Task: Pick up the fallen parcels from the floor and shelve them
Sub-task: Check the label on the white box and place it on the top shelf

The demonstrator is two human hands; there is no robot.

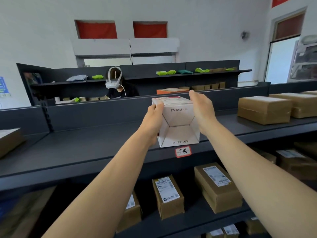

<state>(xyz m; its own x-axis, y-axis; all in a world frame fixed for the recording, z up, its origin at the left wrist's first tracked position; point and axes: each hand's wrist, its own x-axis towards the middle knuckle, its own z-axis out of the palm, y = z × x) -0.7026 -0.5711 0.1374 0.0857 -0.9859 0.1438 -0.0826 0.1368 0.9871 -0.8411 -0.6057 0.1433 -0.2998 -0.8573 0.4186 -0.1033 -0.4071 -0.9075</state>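
A white cardboard parcel [178, 121] printed "12x12x21cm" stands at the front edge of the dark top shelf [85, 145], its folded bottom flaps facing me. My left hand [152, 121] presses on its left side, fingers curled over the upper edge. Against the parcel's right side lies my right hand [202, 110], flat with fingers stretched forward. Both hands clasp the parcel between them. Its base seems to rest on the shelf, just above a red-framed label [183, 151].
Brown taped parcels [264, 109] sit at the right of the top shelf and one at the far left [8, 141]. Labelled brown boxes [168, 196] fill the shelf below. Behind the rack a person wearing a headset [114, 81] stands by another shelf unit.
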